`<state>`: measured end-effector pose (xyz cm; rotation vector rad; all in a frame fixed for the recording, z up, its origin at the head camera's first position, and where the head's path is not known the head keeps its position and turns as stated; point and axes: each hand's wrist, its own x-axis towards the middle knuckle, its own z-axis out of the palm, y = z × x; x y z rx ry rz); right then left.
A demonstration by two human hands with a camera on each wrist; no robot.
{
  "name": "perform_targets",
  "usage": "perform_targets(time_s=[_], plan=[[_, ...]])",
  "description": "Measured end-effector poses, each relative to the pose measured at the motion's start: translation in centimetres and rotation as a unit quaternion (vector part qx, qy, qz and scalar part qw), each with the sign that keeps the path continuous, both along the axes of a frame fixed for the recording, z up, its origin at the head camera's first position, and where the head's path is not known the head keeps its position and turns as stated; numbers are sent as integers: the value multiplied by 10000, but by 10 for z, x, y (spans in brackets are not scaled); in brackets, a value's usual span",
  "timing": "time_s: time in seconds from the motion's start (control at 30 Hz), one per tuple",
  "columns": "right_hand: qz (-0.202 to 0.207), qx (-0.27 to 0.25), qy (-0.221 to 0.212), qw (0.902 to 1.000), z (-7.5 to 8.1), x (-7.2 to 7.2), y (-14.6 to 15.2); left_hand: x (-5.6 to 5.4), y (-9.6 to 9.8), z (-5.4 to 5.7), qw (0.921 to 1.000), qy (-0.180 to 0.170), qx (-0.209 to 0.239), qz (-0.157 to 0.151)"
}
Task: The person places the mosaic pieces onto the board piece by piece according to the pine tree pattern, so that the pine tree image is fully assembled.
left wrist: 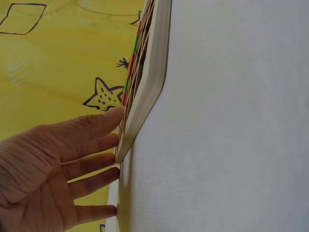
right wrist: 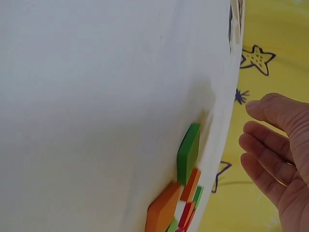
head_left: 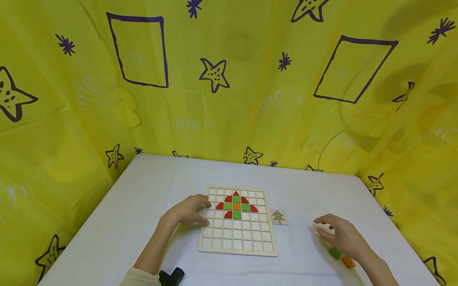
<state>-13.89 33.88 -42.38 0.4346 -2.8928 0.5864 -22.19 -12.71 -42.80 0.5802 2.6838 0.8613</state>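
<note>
The white worktop carries a wooden grid board at centre, a small pattern card just right, and loose coloured tiles near right.

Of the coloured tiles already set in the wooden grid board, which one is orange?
The orange tile at the centre of the figure on the board. Green tiles sit left, right, above and below it; every other placed tile is red or green.
</note>
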Motion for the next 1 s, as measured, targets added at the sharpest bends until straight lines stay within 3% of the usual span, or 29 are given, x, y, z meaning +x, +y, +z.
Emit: perform_targets(time_s=[0.33,0.53,1.0], plan=[[-679,-31,-367,9970,-4,5,31,0,0,0,10000,15,-15,-30],[-725,64,-203,9971,-11,5,46,-1,0,-1,10000,33,7,-55],[-881,169,-621,9940,-13,1,64,-1,0,-1,10000,-7,37,3]])
